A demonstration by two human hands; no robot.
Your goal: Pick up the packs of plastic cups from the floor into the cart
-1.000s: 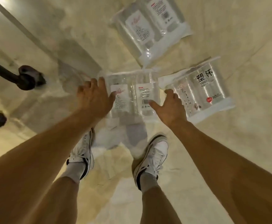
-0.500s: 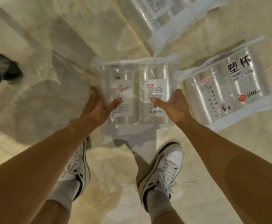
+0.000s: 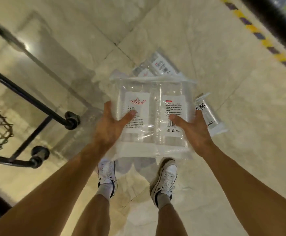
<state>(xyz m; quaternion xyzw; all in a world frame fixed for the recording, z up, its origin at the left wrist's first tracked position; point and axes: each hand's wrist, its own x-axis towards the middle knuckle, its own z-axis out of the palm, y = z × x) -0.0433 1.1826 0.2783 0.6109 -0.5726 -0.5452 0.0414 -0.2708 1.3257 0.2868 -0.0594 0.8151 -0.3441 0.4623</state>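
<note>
A clear pack of plastic cups [image 3: 153, 106] with two white labels is lifted off the floor in front of me. My left hand [image 3: 110, 126] grips its left side, thumb on top of the label. My right hand [image 3: 192, 132] grips its right side, thumb by the barcode. Two more packs lie on the floor behind it: one [image 3: 161, 65] partly hidden at the back, another [image 3: 210, 114] to the right with black characters. The cart [image 3: 30, 99] stands at the left, its black frame, wheels and wire basket in view.
My two white shoes [image 3: 164, 178] stand on the pale tiled floor below the pack. A yellow and dark striped line [image 3: 261, 38] and a black bar [image 3: 275, 19] cross the top right corner.
Both hands closed on the middle pack and raised it off the floor toward me. The view rose and the cart frame came into sight at the left.
</note>
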